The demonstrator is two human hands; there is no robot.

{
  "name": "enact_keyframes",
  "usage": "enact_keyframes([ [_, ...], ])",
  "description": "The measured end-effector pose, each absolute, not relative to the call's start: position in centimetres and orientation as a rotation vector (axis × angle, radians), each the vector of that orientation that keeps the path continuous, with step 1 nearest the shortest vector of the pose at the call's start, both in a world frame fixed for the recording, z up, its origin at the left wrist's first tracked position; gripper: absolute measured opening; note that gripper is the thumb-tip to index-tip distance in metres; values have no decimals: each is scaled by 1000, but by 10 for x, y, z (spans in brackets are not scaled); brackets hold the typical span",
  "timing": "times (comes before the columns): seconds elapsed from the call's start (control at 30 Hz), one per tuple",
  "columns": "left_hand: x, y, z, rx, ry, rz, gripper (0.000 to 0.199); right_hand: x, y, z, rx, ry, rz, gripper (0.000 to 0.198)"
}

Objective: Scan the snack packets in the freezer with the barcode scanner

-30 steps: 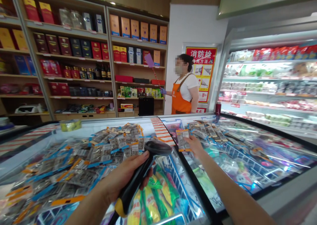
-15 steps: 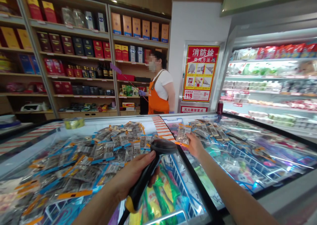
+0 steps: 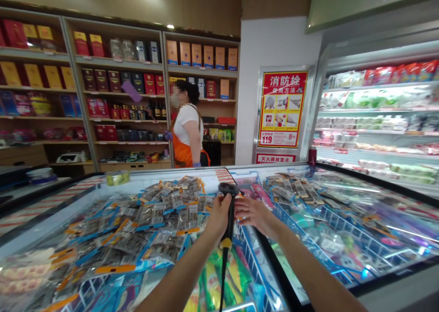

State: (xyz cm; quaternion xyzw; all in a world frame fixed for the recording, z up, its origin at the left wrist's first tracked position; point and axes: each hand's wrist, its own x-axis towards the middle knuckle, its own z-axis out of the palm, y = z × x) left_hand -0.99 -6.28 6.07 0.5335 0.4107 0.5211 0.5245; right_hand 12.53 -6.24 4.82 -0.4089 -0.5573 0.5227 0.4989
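My left hand (image 3: 219, 213) is wrapped round the handle of a black and yellow barcode scanner (image 3: 229, 220), held upright with its head at the top and its cable hanging down. Close on the scanner's right is my right hand (image 3: 255, 213), its fingers stretched out and apart, pointing left. I see no packet in it, though its fingertips are partly hidden by the scanner. Small clear packets (image 3: 151, 213) with blue and orange edges lie heaped on the glass freezer top left of my hands. Another pile of packets (image 3: 295, 188) lies to the right.
Below the glass are blue wire baskets (image 3: 252, 252) and green-yellow bags (image 3: 219, 275). A roll of tape (image 3: 117, 178) sits at the far left edge, a dark red can (image 3: 312, 156) at the far right. Beyond, a person in an orange apron (image 3: 188, 133) stands before shelves of boxes.
My right hand has moved left to the scanner; the packet it held no longer shows. My left hand has turned the scanner more upright. The person behind has moved left.
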Motion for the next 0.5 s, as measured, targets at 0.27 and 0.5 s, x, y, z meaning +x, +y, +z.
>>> enact_keyframes([
  [0.27, 19, -11, 53, 1912, 1367, 1260, 20, 135, -61, 64, -743, -603, 1263, 24],
  [0.5, 23, 17, 20, 1860, 1541, 1070, 21, 154, -66, 68, -744, -604, 1307, 20],
])
